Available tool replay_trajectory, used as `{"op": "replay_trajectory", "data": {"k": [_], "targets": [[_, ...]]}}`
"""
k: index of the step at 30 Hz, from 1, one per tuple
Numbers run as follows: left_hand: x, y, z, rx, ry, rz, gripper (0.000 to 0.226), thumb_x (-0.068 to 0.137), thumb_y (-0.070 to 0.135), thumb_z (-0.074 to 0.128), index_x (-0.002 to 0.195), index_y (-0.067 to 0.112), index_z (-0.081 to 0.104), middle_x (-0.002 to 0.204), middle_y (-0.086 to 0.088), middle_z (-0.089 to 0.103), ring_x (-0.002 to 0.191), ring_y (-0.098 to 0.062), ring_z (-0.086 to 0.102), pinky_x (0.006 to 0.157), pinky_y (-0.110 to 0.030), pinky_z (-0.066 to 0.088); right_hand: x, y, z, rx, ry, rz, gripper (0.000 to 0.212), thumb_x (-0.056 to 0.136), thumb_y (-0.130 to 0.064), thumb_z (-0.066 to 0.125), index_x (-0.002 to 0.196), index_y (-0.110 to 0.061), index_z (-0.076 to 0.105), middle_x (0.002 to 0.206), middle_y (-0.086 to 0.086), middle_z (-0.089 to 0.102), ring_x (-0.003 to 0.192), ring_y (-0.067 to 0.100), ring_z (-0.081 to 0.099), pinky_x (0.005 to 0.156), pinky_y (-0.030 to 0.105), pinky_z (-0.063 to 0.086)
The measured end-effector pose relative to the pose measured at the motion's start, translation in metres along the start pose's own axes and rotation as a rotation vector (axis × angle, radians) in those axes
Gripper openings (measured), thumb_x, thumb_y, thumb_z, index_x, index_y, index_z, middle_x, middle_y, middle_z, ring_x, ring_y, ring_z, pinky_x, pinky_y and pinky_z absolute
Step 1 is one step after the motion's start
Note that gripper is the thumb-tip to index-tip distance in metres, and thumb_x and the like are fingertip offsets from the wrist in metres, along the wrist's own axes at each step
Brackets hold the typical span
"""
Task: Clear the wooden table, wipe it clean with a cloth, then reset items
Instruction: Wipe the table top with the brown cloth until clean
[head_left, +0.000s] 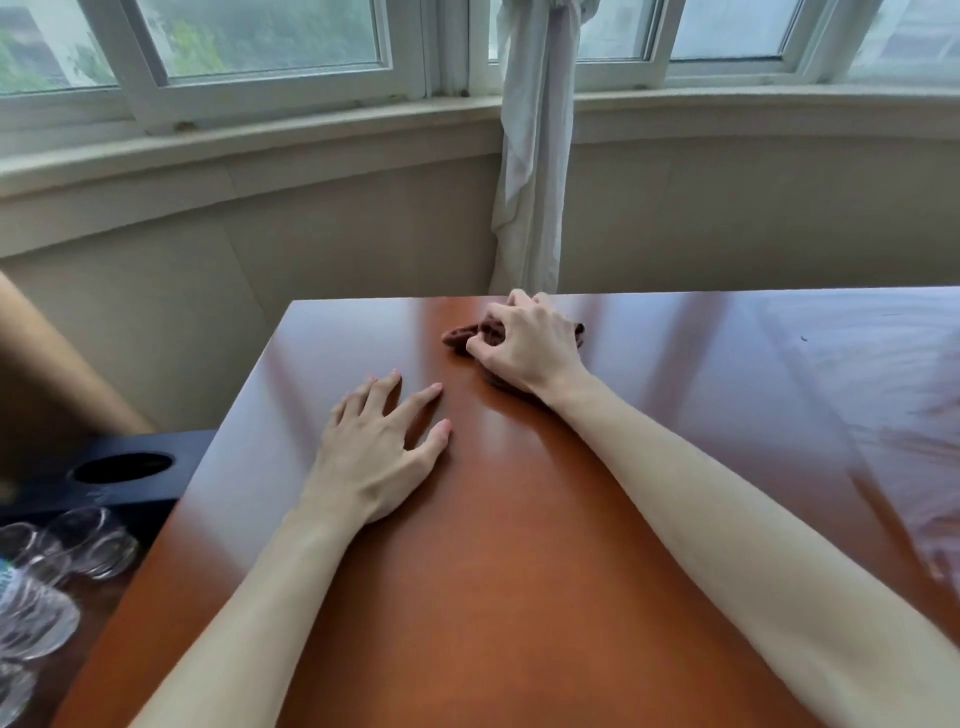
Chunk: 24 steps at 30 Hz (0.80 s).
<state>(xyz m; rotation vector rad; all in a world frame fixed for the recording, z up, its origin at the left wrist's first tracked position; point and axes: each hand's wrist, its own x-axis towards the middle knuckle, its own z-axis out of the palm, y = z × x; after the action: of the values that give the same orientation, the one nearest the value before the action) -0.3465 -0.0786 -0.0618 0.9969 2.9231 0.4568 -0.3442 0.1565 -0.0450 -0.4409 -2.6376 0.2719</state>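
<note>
Brown cloth (467, 335) mostly hidden under gripping right hand (530, 343).

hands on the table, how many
2: the left hand rests flat on the wooden table; the right hand grips a brown cloth near the far edge.

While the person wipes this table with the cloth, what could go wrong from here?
1. The right hand grips the brown cloth right at the table's far edge; a stroke further may push it off.
2. The glass cups stand low beside the table's left edge; the left hand, resting flat, or its elbow might knock them.
</note>
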Motion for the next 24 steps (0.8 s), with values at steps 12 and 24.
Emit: {"op": "replay_trajectory", "data": {"k": [12, 24], "targets": [[-0.001, -0.001, 0.002, 0.026, -0.037, 0.015, 0.058, 0.098, 0.065, 0.028, 0.154, 0.049, 0.026, 0.167, -0.002, 0.017, 0.154, -0.025, 0.010, 0.124, -0.044, 0.011, -0.212, -0.018, -0.096, 0.064, -0.012, -0.268, 0.025, 0.081, -0.050, 0.059, 0.090, -0.031, 0.072, 0.093, -0.010, 0.060, 0.087, 0.020, 0.055, 0.074, 0.029, 0.047], [0.003, -0.004, 0.003, 0.010, 0.000, -0.006, 0.064, 0.087, 0.075, 0.018, 0.149, 0.061, 0.023, 0.166, 0.010, 0.018, 0.154, -0.014, 0.007, 0.122, -0.041, 0.011, 0.061, 0.063, 0.005, -0.099, 0.052, 0.195, 0.042, 0.085, -0.056, 0.053, 0.101, -0.024, 0.074, 0.106, 0.007, 0.063, 0.106, 0.037, 0.056, 0.086, 0.041, 0.042]]}}
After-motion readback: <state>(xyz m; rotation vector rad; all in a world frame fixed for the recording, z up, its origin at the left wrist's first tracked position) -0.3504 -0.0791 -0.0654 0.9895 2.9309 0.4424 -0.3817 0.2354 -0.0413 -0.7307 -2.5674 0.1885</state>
